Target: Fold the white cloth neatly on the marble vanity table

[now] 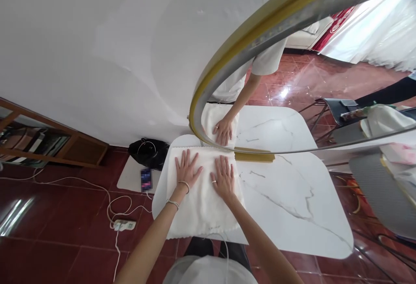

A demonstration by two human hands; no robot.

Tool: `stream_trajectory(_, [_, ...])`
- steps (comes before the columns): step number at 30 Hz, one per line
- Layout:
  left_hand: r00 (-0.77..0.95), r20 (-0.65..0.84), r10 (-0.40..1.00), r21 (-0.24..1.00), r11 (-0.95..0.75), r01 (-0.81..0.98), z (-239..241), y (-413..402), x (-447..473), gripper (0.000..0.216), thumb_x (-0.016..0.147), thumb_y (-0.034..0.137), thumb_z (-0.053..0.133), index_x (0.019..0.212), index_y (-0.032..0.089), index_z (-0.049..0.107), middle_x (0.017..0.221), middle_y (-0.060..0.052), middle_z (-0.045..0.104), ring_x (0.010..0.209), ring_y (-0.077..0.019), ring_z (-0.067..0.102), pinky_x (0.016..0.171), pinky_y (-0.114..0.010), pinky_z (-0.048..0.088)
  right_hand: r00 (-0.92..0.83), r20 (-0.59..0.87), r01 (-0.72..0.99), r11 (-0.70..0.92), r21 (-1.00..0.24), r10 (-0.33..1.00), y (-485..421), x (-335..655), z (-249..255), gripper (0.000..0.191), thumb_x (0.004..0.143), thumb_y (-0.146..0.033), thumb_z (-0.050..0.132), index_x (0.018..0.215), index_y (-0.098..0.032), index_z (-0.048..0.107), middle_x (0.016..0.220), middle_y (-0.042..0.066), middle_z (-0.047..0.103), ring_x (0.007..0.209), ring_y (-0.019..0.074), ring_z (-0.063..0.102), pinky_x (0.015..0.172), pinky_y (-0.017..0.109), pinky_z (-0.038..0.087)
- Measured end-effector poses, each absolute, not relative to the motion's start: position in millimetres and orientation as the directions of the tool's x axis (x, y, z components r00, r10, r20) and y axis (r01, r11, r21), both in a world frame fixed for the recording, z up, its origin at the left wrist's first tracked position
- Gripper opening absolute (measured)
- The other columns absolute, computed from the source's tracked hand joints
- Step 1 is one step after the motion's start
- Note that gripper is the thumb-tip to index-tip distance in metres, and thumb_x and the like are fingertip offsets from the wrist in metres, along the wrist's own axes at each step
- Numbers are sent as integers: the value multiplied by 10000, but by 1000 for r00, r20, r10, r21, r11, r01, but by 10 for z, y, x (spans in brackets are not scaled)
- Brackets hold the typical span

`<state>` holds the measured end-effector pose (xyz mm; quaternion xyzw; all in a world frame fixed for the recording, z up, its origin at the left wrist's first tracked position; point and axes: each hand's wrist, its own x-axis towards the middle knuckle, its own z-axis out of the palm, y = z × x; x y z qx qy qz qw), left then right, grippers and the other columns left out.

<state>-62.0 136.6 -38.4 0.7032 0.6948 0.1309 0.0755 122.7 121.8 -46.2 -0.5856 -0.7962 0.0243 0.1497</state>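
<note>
A cream-white cloth (203, 208) with a scalloped edge lies spread over the left part of the marble-patterned table (292, 206). Both of my palms press on it. My left hand (187, 172) rests flat with fingers spread, near the cloth's upper left; two bands circle that wrist. On the upper right of the cloth, my right hand (224, 179) lies flat too, fingers slightly apart, a ring on one of them. Neither hand grips anything. The cloth's near edge hangs slightly over the table's front edge.
A large gold-rimmed round mirror (276, 98) stands on the table against the wall, on a gold base (255, 156). At right is a grey chair (377, 188) with cloths on it. Left, on the floor, are a black bag (149, 154), a power strip (125, 224) and loose cables.
</note>
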Motion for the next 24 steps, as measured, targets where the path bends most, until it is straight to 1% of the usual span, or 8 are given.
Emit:
stream_trajectory(4, [32, 69, 997, 251, -49, 967, -366, 1676, -737, 625, 889, 560, 446, 1450, 302, 348, 1594, -81, 155, 1465, -311, 113, 1152, -604, 58, -271, 205, 924, 314, -218, 941, 1557, 1072, -433, 582, 970, -369, 347, 1499, -141, 259, 1554, 160, 224, 1434, 292, 179, 1137, 481, 182])
stream_trajectory(9, [72, 59, 996, 220, -83, 972, -329, 2157, -808, 620, 879, 590, 434, 1424, 297, 395, 1582, -80, 208, 1464, -300, 117, 1158, -593, 30, -121, -31, 971, 112, -212, 992, 2136, 812, -342, 528, 969, -425, 353, 1403, -140, 446, 1412, 197, 455, 1287, 361, 403, 1056, 536, 256])
stream_trajectory(11, [75, 52, 996, 222, -84, 971, -321, 2298, -804, 610, 874, 586, 447, 1405, 287, 425, 1570, -81, 243, 1458, -301, 145, 1163, -584, 19, -79, -72, 975, 62, -211, 994, 2325, 737, -336, 533, 973, -455, 331, 1347, -119, 506, 1324, 211, 533, 1213, 371, 470, 1005, 539, 305])
stream_trajectory(14, [51, 50, 997, 234, -61, 970, -318, 2366, -777, 622, 868, 577, 464, 1409, 270, 421, 1568, -99, 244, 1457, -305, 145, 1162, -586, 9, -60, -80, 977, 42, -210, 995, 2421, 708, -328, 526, 968, -472, 341, 1300, -119, 547, 1271, 199, 576, 1173, 364, 502, 974, 515, 341])
stream_trajectory(16, [-4, 55, 998, 247, -10, 969, -320, 2293, -745, 662, 865, 593, 459, 1431, 259, 387, 1581, -117, 192, 1463, -329, 96, 1147, -616, 14, -75, -71, 976, 59, -211, 995, 2335, 742, -309, 485, 967, -444, 360, 1318, -160, 537, 1296, 161, 572, 1197, 349, 487, 998, 505, 326])
stream_trajectory(19, [-75, 61, 995, 261, 56, 964, -336, 2032, -686, 701, 854, 610, 466, 1452, 264, 351, 1595, -126, 123, 1463, -363, 35, 1124, -657, 23, -147, 10, 968, 146, -204, 989, 2041, 835, -304, 488, 965, -404, 374, 1409, -214, 445, 1435, 102, 460, 1323, 337, 361, 1088, 529, 211])
stream_trajectory(22, [-69, 91, 993, 258, 43, 965, -370, 1714, -640, 694, 848, 598, 489, 1452, 284, 349, 1598, -114, 119, 1464, -359, 37, 1127, -652, 27, -223, 163, 955, 249, -164, 961, 1708, 923, -380, 522, 972, -400, 346, 1444, -181, 394, 1516, 91, 344, 1413, 325, 206, 1137, 546, 87])
stream_trajectory(24, [-49, 105, 993, 255, 20, 967, -393, 1565, -629, 683, 848, 598, 489, 1446, 295, 358, 1598, -104, 127, 1464, -353, 48, 1132, -644, 30, -245, 226, 950, 280, -141, 943, 1557, 954, -449, 530, 976, -405, 331, 1443, -165, 396, 1523, 92, 328, 1435, 315, 145, 1147, 540, 62])
